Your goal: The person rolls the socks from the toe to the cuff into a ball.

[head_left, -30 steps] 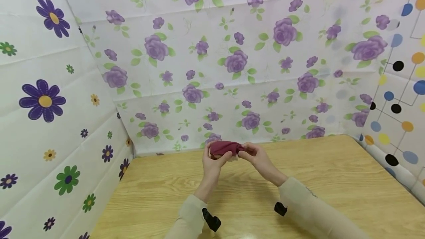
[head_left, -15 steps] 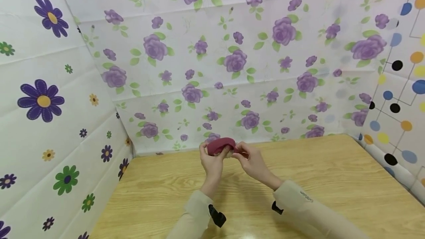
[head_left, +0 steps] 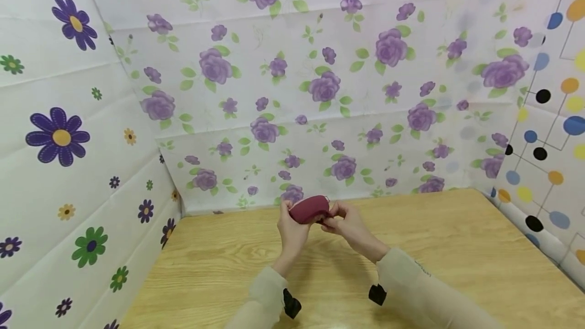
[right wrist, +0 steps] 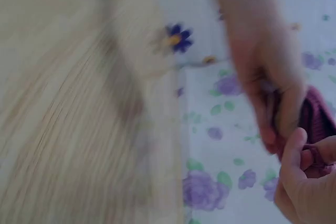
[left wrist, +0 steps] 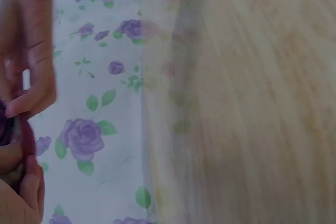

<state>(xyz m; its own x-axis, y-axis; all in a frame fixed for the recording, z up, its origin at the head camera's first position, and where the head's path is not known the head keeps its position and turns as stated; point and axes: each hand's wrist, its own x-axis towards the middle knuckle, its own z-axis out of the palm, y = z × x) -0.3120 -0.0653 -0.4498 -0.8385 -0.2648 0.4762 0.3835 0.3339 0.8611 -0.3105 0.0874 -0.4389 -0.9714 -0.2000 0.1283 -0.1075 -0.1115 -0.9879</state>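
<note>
A dark red, ribbed piece of fabric (head_left: 311, 209), bunched into a rounded loop-like shape, is held up over the far part of the table. My left hand (head_left: 292, 235) grips its left side from below. At its right end the fingers of my right hand (head_left: 351, 225) pinch the edge. In the right wrist view the ribbing of the fabric (right wrist: 316, 114) shows between both hands. Only a dark red strip of the fabric (left wrist: 29, 139) appears in the left wrist view, at the left edge. Its kind cannot be told; the folds and hands hide much of it.
Under the hands lies a wooden table (head_left: 219, 268). A flowered white sheet (head_left: 274, 90) hangs behind its far edge, with patterned sheets at the left and right sides. Black wrist straps (head_left: 377, 294) sit at both sleeves.
The fabric has been turned and reshaped between the hands; its smooth outer side now faces me. The left thumb, earlier across its front, has slipped underneath. The right hand keeps working at its right end.
</note>
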